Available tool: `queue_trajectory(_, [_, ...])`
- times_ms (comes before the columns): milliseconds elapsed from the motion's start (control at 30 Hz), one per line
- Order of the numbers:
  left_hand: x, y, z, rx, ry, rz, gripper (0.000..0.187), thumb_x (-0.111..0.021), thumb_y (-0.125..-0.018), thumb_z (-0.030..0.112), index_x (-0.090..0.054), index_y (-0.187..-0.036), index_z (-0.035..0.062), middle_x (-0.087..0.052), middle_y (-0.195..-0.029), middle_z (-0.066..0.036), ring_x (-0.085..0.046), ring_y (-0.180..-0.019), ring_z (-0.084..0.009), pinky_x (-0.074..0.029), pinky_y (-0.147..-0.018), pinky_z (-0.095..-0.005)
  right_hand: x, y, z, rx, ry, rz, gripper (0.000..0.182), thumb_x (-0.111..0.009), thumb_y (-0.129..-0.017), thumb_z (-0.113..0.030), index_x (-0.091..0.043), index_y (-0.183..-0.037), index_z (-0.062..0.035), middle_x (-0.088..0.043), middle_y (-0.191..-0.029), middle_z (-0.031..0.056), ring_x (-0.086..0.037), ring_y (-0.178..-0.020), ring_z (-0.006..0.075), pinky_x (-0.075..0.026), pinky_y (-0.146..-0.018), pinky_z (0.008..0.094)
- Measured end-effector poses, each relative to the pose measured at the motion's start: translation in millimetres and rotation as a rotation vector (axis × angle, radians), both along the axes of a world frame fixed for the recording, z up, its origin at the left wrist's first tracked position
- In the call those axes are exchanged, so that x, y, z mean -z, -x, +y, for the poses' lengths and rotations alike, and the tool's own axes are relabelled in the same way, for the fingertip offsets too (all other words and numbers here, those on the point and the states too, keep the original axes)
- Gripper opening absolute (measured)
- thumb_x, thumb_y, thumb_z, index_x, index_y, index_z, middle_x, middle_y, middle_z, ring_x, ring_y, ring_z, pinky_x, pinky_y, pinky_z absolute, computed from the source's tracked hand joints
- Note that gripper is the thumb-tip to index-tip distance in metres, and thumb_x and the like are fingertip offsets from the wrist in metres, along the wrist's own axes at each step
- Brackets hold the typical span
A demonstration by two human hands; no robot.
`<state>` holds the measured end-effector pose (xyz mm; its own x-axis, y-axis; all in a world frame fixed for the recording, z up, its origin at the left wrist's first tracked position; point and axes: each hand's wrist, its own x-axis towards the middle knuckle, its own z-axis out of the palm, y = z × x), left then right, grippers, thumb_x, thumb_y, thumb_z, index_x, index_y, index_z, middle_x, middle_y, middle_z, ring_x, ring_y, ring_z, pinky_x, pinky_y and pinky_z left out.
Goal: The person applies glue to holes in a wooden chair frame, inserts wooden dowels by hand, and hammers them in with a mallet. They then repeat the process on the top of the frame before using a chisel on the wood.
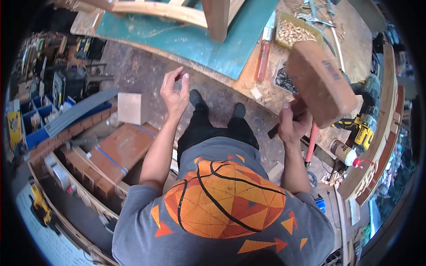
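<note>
My right hand (294, 123) is wrapped round the handle of a wooden mallet (317, 82), whose large block head is raised beside the bench's right part. My left hand (175, 92) is in the air in front of the bench edge, fingers loosely curled and the thumb apart from them, with nothing visible in it. Ahead, part of a wooden frame (216, 20) with a leg and curved rail rests on a green mat (177, 42). A chisel with a reddish handle (263, 60) lies on the bench near a tub of wooden dowels (295, 32).
A tray of dark screws (284, 76) is partly behind the mallet head. Pliers (315, 18) lie at the far right. A yellow-black drill (364, 128) and a glue bottle (345, 153) are on my right. Wooden boxes (120, 150) and blue bins (37, 117) fill the left.
</note>
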<state>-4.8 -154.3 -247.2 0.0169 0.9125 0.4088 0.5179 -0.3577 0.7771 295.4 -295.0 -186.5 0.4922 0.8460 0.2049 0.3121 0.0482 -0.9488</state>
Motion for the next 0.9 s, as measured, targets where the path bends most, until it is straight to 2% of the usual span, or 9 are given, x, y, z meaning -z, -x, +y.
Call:
queue_trajectory(67, [38,8,-38,-0.216,0.305,-0.124,0.020,-0.072,-0.093,0.011,-0.073,-0.111,0.0029,-0.070,-0.095,-0.005,-0.064,-0.085,-0.0123,-0.052,-0.079,-0.0285,-3,1,-10,-0.080,-0.069,-0.210,0.029,-0.064,-0.093,-0.002,-0.059,-0.120,0.0042,-0.057,-0.074,0.0067,-0.055,-0.057,0.0145,-0.046,-0.054,0.0298])
queue_trajectory(133, [98,24,-74,-0.298,0.444,-0.135,0.022,-0.073,-0.091,0.012,-0.073,-0.111,0.0034,-0.071,-0.090,-0.006,-0.065,-0.081,-0.0140,-0.053,-0.077,-0.0289,25,1,-30,-0.309,-0.109,-0.661,0.025,-0.070,-0.089,-0.008,-0.066,-0.111,0.0013,-0.062,-0.076,0.0088,-0.063,-0.066,0.0194,-0.051,-0.064,0.0335])
queue_trajectory(167, [135,35,-94,-0.350,0.581,-0.146,0.025,-0.075,-0.088,0.013,-0.074,-0.111,0.0038,-0.071,-0.085,-0.008,-0.066,-0.076,-0.0157,-0.054,-0.076,-0.0292,30,10,-40,-0.327,-0.107,-0.662,0.025,-0.070,-0.089,-0.008,-0.066,-0.111,0.0013,-0.062,-0.076,0.0088,-0.063,-0.066,0.0194,-0.051,-0.064,0.0335])
queue_trajectory(233, [221,61,-136,-0.327,0.757,-0.052,0.024,-0.074,-0.085,0.015,-0.076,-0.108,0.0052,-0.075,-0.084,-0.009,-0.071,-0.077,-0.0182,-0.055,-0.077,-0.0308,41,35,-63,-0.438,0.253,-0.230,0.013,-0.073,-0.082,-0.007,-0.062,-0.086,-0.0017,-0.060,-0.070,0.0105,-0.057,-0.059,0.0224,-0.046,-0.058,0.0324])
queue_trajectory(333, [259,85,-176,-0.402,1.040,0.163,0.022,-0.072,-0.083,0.015,-0.078,-0.102,0.0059,-0.077,-0.088,-0.012,-0.075,-0.085,-0.0213,-0.057,-0.081,-0.0332,93,51,-113,-0.461,0.606,-0.330,0.018,-0.073,-0.079,-0.010,-0.058,-0.081,-0.0008,-0.057,-0.066,0.0149,-0.059,-0.057,0.0242,-0.047,-0.057,0.0352])
queue_trajectory(433, [370,128,-229,-0.544,1.196,-0.118,0.021,-0.071,-0.081,0.015,-0.079,-0.098,0.0062,-0.078,-0.091,-0.013,-0.076,-0.090,-0.0253,-0.057,-0.084,-0.0352,147,76,-150,-0.406,0.687,-0.269,0.019,-0.072,-0.079,-0.010,-0.055,-0.082,-0.0008,-0.054,-0.062,0.0178,-0.058,-0.055,0.0288,-0.047,-0.056,0.0386])
queue_trajectory(567, [437,122,-271,-0.654,1.239,-0.140,0.017,-0.071,-0.080,0.017,-0.080,-0.092,0.0083,-0.077,-0.089,-0.014,-0.076,-0.089,-0.0266,-0.057,-0.085,-0.0355,235,83,-167,-0.552,0.819,-0.421,0.015,-0.068,-0.080,-0.008,-0.063,-0.094,-0.0033,-0.057,-0.068,0.0179,-0.060,-0.061,0.0375,-0.049,-0.059,0.0404])
queue_trajectory(800, [669,45,-351,-0.899,1.629,-0.025,0.024,-0.078,-0.074,0.029,-0.082,-0.094,0.0155,-0.078,-0.091,-0.012,-0.075,-0.094,-0.0299,-0.057,-0.091,-0.0373,396,71,-157,-0.817,0.625,-0.644,0.023,-0.063,-0.080,-0.010,-0.065,-0.102,-0.0020,-0.062,-0.074,0.0175,-0.063,-0.067,0.0406,-0.052,-0.063,0.0443])
queue_trajectory(900, [779,17,-411,-1.027,1.711,-0.378,0.028,-0.079,-0.077,0.034,-0.082,-0.096,0.0140,-0.076,-0.106,-0.015,-0.072,-0.104,-0.0318,-0.055,-0.097,-0.0393,434,50,-157,-0.887,0.536,-0.752,0.021,-0.066,-0.079,-0.011,-0.064,-0.098,-0.0011,-0.060,-0.070,0.0140,-0.060,-0.059,0.0334,-0.047,-0.054,0.0406])
